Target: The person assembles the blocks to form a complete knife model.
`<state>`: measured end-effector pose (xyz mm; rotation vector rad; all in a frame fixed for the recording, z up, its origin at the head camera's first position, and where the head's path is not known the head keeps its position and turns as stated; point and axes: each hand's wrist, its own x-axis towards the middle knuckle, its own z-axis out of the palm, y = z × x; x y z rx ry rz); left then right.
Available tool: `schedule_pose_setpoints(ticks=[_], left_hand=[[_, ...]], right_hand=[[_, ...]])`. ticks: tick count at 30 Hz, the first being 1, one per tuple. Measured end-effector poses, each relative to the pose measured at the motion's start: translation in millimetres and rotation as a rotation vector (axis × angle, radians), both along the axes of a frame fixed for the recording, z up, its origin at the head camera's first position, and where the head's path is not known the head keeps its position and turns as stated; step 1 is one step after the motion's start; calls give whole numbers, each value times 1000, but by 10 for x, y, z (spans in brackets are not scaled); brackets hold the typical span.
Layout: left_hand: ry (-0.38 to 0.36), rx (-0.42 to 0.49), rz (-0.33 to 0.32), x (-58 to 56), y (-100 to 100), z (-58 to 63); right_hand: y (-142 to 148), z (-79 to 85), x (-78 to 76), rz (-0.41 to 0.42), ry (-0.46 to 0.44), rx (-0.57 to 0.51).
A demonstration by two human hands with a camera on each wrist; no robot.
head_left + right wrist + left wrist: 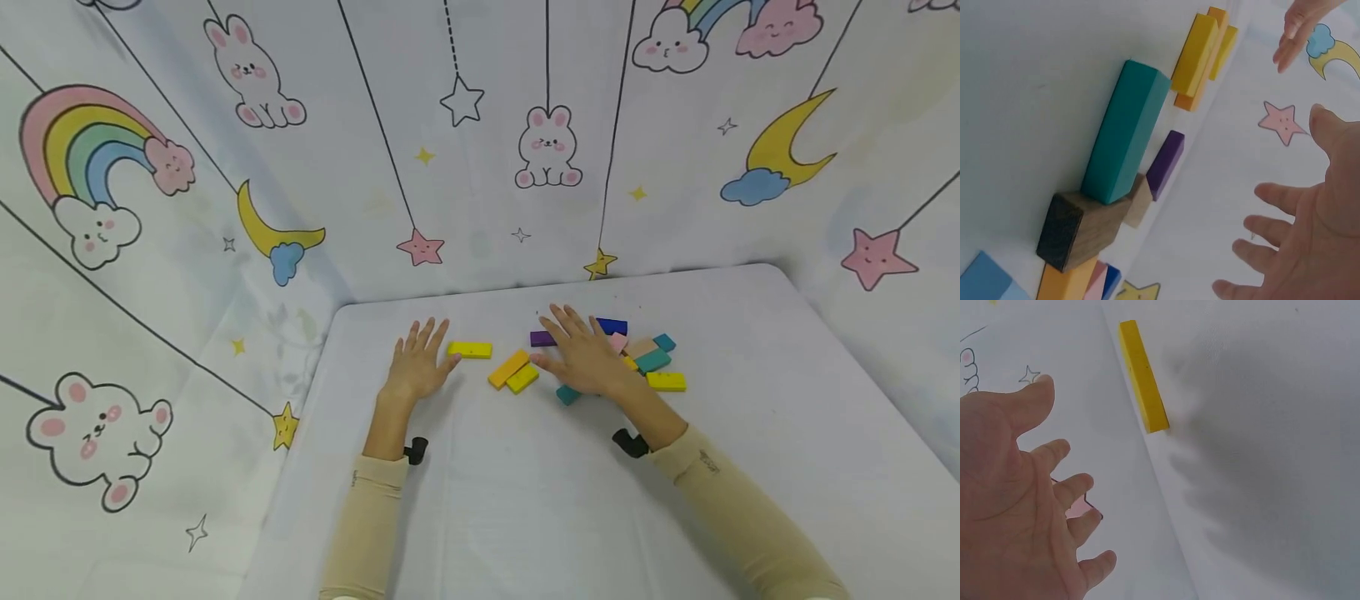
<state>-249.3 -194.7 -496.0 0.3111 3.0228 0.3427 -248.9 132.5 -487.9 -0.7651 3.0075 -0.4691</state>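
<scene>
My left hand [417, 367] hovers with its fingers spread beside a yellow block [471, 350] and holds nothing. In the left wrist view that block stands apart from the fingertips. My right hand [588, 354], also spread and holding nothing, is above a loose group of wooden blocks and covers part of it in the head view. Around it show a purple block [542, 338], a dark blue block [612, 327] and a teal block [653, 360]. The right wrist view shows a dark brown block [1079, 231] against a long teal block [1125, 131].
Between the hands lie an orange block [508, 369] and another yellow block [522, 379]. A further yellow block [666, 382] is right of the group. The white-covered table [525, 500] meets a wall cloth [480, 208] printed with rabbits, stars and moons.
</scene>
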Motion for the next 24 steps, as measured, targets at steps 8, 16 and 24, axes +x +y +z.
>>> schedule_pose_setpoints(ticks=[8, 16, 24], left_hand=[[-5, 7, -39, -42, 78, -36], [2, 64, -61, -56, 136, -21], [-18, 81, -65, -81, 133, -87]], right_hand=[[-165, 13, 2, 25, -23, 27], [-336, 33, 7, 37, -31, 99], [-467, -2, -53, 29, -65, 136]])
